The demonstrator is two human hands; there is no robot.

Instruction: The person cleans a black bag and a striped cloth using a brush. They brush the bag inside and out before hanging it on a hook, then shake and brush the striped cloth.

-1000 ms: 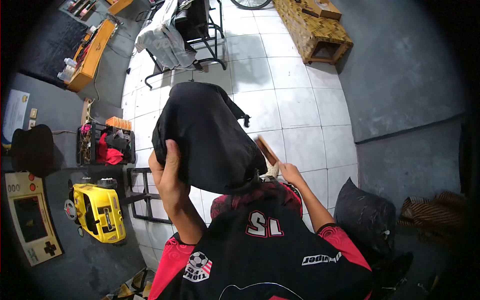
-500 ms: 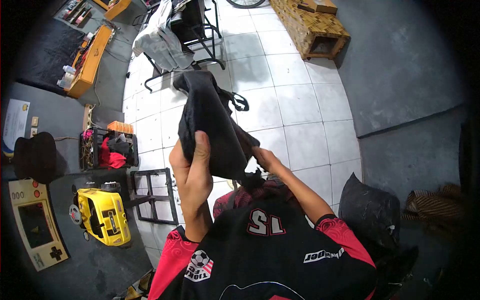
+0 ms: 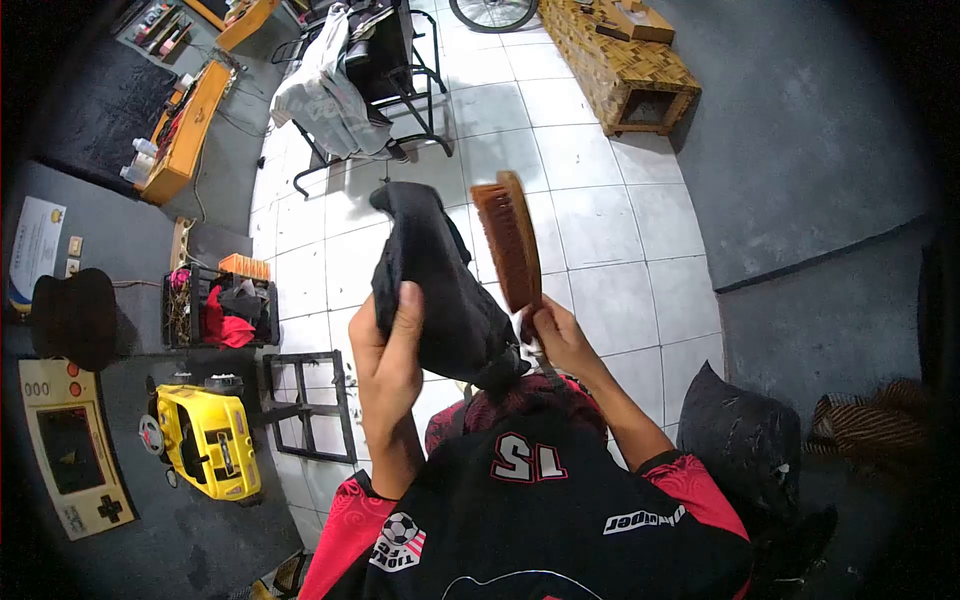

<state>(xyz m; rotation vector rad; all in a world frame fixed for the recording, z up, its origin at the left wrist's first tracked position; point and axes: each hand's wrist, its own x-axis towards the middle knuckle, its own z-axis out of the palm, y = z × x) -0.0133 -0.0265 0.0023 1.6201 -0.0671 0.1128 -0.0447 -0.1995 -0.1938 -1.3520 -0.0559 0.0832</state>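
My left hand [image 3: 392, 350] is closed around a dark cloth item [image 3: 440, 290], which looks like a small black bag, with the thumb on its near face. It is held up over my lap, its narrow end pointing away from me. To its right, my right hand [image 3: 558, 335] grips the lower end of a wooden brush [image 3: 512, 240]. Reddish-brown bristles face left toward the black bag, and a gap separates the two. The brush stands roughly upright in view.
A draped black-framed chair [image 3: 390, 90] stands ahead on the white tiled floor [image 3: 600, 230]. Farther right is a woven-pattern bench [image 3: 620, 70]. On the left are a crate of cloths [image 3: 225, 310], a black frame [image 3: 310, 405] and a yellow toy car [image 3: 205, 440]. A dark cushion [image 3: 740, 430] lies at right.
The brush has come into plain view in my right hand, raised beside the black bag; before, that hand was partly behind the bag. The bag has shifted slightly down and toward me.
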